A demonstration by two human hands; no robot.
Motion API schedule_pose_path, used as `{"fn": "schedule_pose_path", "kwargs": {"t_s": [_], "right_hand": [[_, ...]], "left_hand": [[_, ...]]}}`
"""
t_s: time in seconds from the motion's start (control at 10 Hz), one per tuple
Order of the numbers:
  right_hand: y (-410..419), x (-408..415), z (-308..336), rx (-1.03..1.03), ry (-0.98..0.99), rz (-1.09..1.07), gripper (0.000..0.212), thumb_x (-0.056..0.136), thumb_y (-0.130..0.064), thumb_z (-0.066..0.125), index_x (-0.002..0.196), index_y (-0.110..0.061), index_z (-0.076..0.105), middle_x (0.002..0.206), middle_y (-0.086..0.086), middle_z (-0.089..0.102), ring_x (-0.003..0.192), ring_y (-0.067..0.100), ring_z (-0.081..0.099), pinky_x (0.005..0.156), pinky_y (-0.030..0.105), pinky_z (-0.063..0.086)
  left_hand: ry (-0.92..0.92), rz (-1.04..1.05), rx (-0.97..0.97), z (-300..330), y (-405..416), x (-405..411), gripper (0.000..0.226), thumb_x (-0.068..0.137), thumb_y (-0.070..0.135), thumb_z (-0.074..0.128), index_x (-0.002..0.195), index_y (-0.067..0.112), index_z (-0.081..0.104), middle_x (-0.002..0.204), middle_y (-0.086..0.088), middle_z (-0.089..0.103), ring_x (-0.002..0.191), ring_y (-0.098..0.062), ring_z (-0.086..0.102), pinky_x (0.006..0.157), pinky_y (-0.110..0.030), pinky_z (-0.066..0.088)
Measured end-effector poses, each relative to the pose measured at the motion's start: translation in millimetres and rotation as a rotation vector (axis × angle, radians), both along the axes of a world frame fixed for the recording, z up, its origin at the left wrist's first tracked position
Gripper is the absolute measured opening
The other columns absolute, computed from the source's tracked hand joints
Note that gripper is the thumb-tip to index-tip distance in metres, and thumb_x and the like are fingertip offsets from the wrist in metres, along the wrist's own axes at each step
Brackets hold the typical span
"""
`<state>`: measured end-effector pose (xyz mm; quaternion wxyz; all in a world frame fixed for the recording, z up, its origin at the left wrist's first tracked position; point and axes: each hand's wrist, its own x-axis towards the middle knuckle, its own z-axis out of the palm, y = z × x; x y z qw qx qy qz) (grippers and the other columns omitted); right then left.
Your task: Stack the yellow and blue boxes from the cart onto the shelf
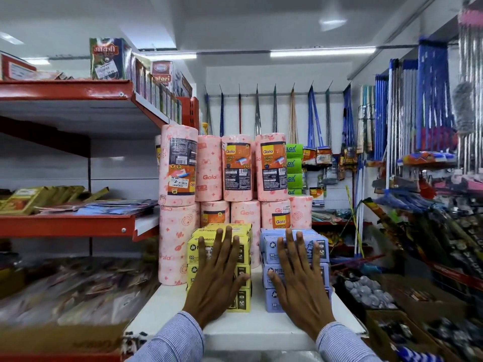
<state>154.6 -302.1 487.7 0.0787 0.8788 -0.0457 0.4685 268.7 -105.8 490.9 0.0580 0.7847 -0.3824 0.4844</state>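
A stack of yellow boxes [243,246] stands on the white shelf [256,330], three high at the front. Beside it on the right stands an equal stack of blue boxes [321,250]. My left hand [217,278] lies flat against the front of the yellow stack, fingers spread and pointing up. In the same way my right hand [300,278] presses flat on the front of the blue stack. Neither hand grips a box. A narrow gap separates the two stacks. The cart is not in view.
Pink Gala kitchen towel rolls [235,173] are stacked two high right behind and left of the boxes. Red shelves [68,223] with packets run along the left. Mops and brooms [392,113] hang at the back and right. A brown carton [392,325] sits lower right.
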Motion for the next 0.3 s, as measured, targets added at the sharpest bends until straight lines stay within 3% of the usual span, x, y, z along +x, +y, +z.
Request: {"fn": "schedule_pose_path", "kwargs": {"t_s": [0.2,0.3], "right_hand": [[0.9,-3.5,1.6,0.000,-0.043,0.035,0.070,0.099,-0.052,0.027,0.155,-0.015,0.009,0.166,0.008,0.001,0.152,0.029,0.002,0.121,0.056,-0.003],[1.5,-6.1,1.0,0.027,-0.088,0.079,0.072,0.099,-0.054,0.026,0.155,-0.013,0.009,0.166,0.008,0.001,0.152,0.029,0.003,0.119,0.059,0.006]], "left_hand": [[0.028,-0.006,-0.027,1.4,3.6,-5.3,0.075,0.103,0.056,0.021,0.158,0.008,0.007,0.169,-0.016,0.000,0.156,-0.035,0.002,0.121,-0.064,0.004],[0.015,-0.031,-0.079,-2.2,4.9,-7.7,0.077,0.102,0.057,0.022,0.158,0.007,0.006,0.169,-0.015,-0.002,0.156,-0.034,0.002,0.123,-0.060,0.000]]}}
